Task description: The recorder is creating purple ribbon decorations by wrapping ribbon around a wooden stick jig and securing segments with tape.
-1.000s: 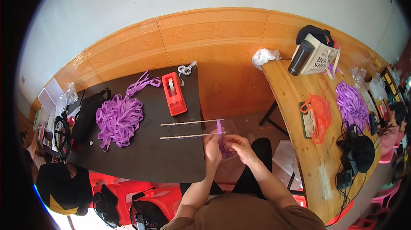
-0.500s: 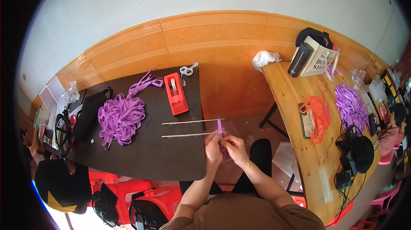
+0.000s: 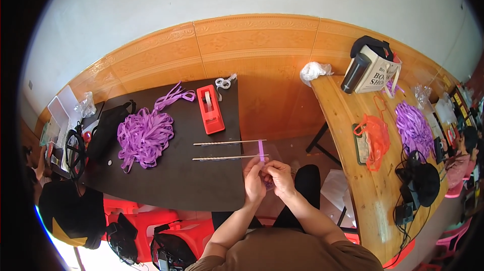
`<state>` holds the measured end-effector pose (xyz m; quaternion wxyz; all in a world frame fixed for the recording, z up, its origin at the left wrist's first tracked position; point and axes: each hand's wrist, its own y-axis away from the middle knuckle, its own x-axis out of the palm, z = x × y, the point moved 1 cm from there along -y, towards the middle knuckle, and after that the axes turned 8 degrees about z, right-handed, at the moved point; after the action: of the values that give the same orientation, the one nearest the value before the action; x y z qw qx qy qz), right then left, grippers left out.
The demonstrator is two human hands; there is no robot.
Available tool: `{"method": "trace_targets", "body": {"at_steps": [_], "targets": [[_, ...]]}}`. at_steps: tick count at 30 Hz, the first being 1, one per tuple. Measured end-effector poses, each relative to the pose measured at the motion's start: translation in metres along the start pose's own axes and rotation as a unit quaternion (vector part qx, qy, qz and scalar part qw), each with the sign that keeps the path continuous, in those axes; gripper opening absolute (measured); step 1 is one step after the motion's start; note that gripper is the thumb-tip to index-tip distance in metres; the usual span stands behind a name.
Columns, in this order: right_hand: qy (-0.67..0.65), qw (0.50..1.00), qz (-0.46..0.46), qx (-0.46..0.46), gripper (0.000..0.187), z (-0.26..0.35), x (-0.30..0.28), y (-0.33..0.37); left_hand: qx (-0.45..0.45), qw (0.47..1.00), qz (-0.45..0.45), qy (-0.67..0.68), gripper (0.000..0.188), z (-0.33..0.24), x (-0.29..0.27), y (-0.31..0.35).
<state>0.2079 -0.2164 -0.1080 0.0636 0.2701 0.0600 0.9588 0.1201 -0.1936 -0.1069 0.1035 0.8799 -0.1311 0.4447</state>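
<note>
- on the dark table (image 3: 176, 185), work hangs past the right edge, so a knock to the table could jolt it.
- purple ribbon pile (image 3: 145, 137) sits on the left, well apart from the hands; loose loops could tangle if tugged.
- red tape dispenser (image 3: 210, 110) lies near the right edge; a careless reach could shove it off.
- left hand (image 3: 254, 179) and right hand (image 3: 280, 177) meet, fingertips seemingly pinched closed on the purple strip (image 3: 261, 148); contact partly hidden, can't tell how firm.
- far stick (image 3: 222, 143) and near stick (image 3: 222, 158) overhang the edge, apart; uneven pulling could tip or skew them.
- purple strip spans both sticks near their tips; slack pinch could let it slip off.
</note>
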Motion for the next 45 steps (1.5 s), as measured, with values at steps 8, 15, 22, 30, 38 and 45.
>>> {"method": "trace_targets", "body": {"at_steps": [8, 15, 22, 30, 38, 45], "targets": [[-0.024, 1.000, -0.014, 0.010, 0.011, 0.010, 0.009, 0.004, 0.012, 0.998, -0.061, 0.008, 0.018, -0.003, 0.017, 0.009], [-0.008, 1.000, -0.003, 0.009, 0.007, 0.022, 0.015, 0.006, -0.054, 0.997, -0.058, 0.018, 0.033, -0.020, 0.034, 0.016], [0.006, 1.000, -0.001, 0.013, 0.006, 0.022, 0.014, 0.006, -0.097, 0.992, -0.066, 0.044, 0.035, -0.027, 0.041, 0.017], [-0.001, 1.000, 0.002, 0.019, 0.008, 0.021, 0.015, 0.004, -0.106, 0.992, -0.067, 0.016, 0.029, -0.028, 0.036, 0.013], [0.002, 1.000, 0.010, 0.003, 0.010, 0.030, 0.019, 0.007, -0.142, 0.987, -0.050, 0.055, 0.041, -0.041, 0.032, 0.007], [0.003, 0.995, -0.034, -0.089, 0.006, 0.063, 0.009, 0.004, -0.179, 0.979, -0.061, 0.077, 0.046, -0.045, 0.037, 0.009]]}}
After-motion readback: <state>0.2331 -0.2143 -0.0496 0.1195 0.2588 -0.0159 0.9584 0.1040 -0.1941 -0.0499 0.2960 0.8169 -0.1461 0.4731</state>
